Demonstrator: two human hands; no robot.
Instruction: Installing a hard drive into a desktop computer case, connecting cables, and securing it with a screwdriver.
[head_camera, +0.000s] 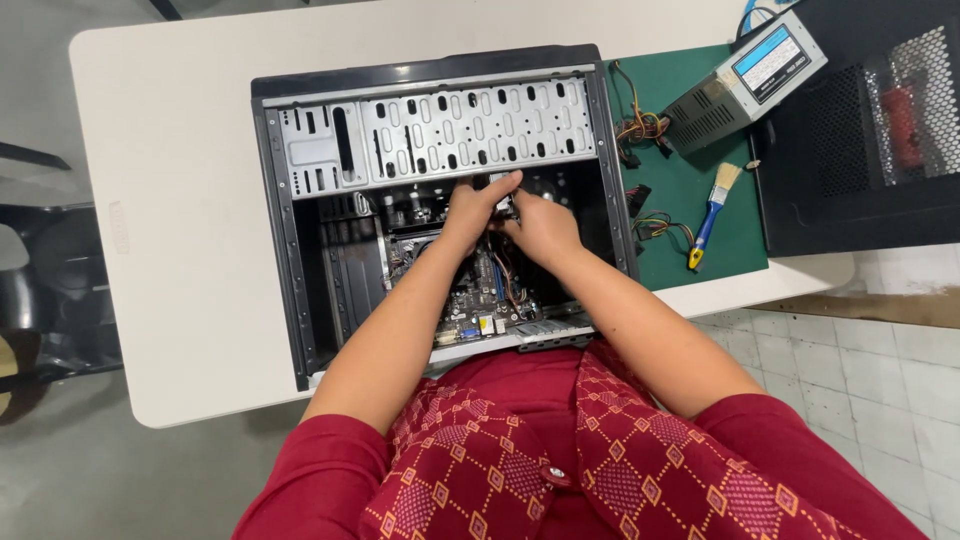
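An open black computer case (290, 250) lies on its side on a white table (180, 200). Its metal drive bays (470, 125) are at the far end and a motherboard (480, 295) shows beneath my arms. Both hands are inside the case, close together just below the drive bays. My left hand (475, 208) pinches a small part or connector with its fingertips. My right hand (540, 225) is curled beside it and touches the same spot. What exactly they hold is hidden by the fingers.
A green mat (690, 180) lies right of the case with a grey power supply (745, 85), its loose coloured cables (640, 130) and a blue-handled brush (710, 215). A black side panel with mesh (870, 120) rests at the far right. A dark chair (40, 290) stands left.
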